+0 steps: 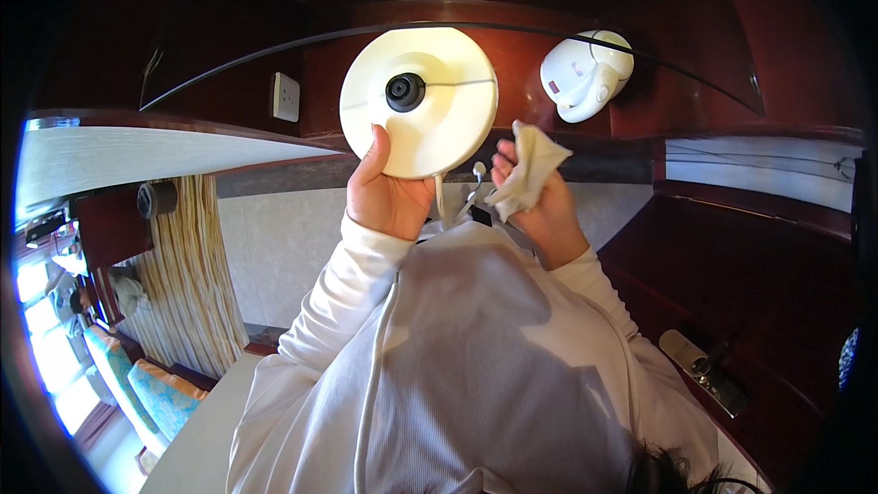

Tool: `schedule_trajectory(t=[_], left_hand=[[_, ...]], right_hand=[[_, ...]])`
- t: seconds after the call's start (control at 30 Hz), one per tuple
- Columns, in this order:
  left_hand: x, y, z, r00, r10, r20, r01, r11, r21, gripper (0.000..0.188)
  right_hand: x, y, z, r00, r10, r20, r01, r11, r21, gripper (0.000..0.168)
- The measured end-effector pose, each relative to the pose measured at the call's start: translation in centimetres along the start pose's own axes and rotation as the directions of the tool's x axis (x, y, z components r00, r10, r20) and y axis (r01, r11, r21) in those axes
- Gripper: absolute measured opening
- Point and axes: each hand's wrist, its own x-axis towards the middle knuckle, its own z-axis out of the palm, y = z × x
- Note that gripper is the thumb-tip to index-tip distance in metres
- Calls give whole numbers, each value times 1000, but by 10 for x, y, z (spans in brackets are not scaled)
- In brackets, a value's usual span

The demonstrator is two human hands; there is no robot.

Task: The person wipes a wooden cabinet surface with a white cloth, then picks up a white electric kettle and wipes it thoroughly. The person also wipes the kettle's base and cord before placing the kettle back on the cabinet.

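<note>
My left hand (385,192) grips the lower edge of a round cream-white kettle power base (453,116), thumb on its top face. A black round connector (405,92) rises from the middle of the base. Its pale cord (440,200) hangs from the lower edge towards my body. In my right hand (545,213) is a crumpled off-white cloth (528,168), held beside the base and apart from it. Up and to the right, a white electric kettle (583,75) stands on the dark red wooden counter (516,103), its handle towards me.
A white wall socket (286,97) is left of the base. A thin dark edge (309,39) arcs across above the counter. On the right is a dark wooden door with a metal lock plate (703,372). At far left, a person (68,298) is near bright windows and a sofa (164,387).
</note>
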Motion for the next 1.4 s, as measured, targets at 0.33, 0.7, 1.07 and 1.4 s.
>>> schedule_trajectory(t=[0.33, 0.7, 1.07, 1.4], left_hand=[[-15, 4, -11, 995, -87, 45, 82, 991, 105, 52], [-18, 0, -13, 994, -106, 40, 88, 942, 325, 49], [-9, -14, -15, 999, -29, 35, 21, 978, 209, 77], [-7, -15, -28, 997, 6, 79, -14, 996, 92, 78]], right_hand=[[-3, -44, 32, 997, -26, 70, 10, 977, 214, 45], [7, -50, 93, 452, -416, 789, 527, -589, -612, 41], [-36, 16, 93, 727, -78, 683, 473, -664, -579, 41], [-23, 3, 97, 715, 51, 697, 555, -648, -522, 53]])
